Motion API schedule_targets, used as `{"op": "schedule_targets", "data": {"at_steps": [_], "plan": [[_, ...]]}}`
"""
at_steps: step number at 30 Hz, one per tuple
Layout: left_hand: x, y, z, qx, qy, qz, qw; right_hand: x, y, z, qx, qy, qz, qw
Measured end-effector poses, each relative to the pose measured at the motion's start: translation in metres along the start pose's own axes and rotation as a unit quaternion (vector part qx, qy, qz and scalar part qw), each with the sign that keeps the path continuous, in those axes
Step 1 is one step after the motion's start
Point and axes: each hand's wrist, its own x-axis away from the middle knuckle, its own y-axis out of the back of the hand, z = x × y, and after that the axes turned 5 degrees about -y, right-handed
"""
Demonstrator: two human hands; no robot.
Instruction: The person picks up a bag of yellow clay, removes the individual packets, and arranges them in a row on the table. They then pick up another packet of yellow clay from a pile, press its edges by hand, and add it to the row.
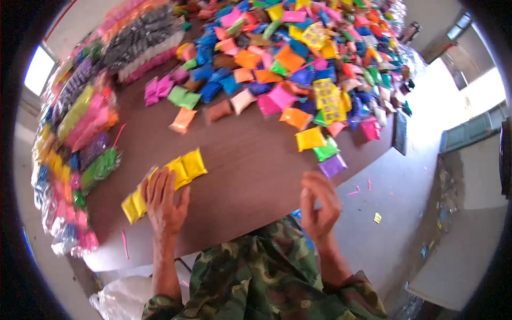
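Bundles of bagged packets are stacked left of the left hand, which is laid flat and spread on a row of yellow packets, seemingly to keep it aligned. Bare tabletop is left between the hands. The right hand is curled at the near edge; whether anything is held cannot be told. A purple packet lies just beyond it.

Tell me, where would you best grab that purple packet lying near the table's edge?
The purple packet lies flat with bare table on its near side, while a green packet crowds its far side. I would probably come from the near side, where the right hand is, and pinch its two long edges.
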Motion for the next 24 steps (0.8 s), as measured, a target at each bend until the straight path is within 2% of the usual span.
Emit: {"op": "schedule_targets", "data": {"at_steps": [2,4,7,11,14,15,18,21,24], "plan": [[0.0,0.008,-0.002,0.008,-0.014,-0.015,1.0,-0.035,0.028,-0.032,0.1,0.016,-0.055,0.993],[0.003,0.017,-0.006,0.018,-0.03,-0.037,0.999,-0.068,0.05,-0.069,0.153,-0.026,-0.117,0.981],[0.009,0.029,-0.031,0.079,-0.042,-0.023,0.996,-0.113,0.077,-0.103,0.204,-0.111,-0.107,0.967],[0.02,0.024,-0.077,0.178,-0.082,0.004,0.981,-0.147,0.063,-0.114,0.3,-0.034,-0.053,0.952],[0.022,0.018,-0.1,0.219,-0.071,0.027,0.973,-0.165,0.04,-0.115,0.347,0.0,-0.02,0.938],[0.02,0.018,-0.104,0.234,-0.067,0.023,0.97,-0.172,0.035,-0.121,0.339,0.02,-0.019,0.94],[0.015,0.02,-0.103,0.24,-0.064,0.026,0.968,-0.185,0.03,-0.126,0.357,-0.044,-0.002,0.933],[0.02,0.016,-0.099,0.251,-0.04,0.037,0.966,-0.19,0.029,-0.131,0.369,-0.059,0.023,0.927],[0.016,0.017,-0.099,0.252,-0.043,0.035,0.966,-0.185,0.031,-0.13,0.306,-0.041,-0.053,0.95]]}}
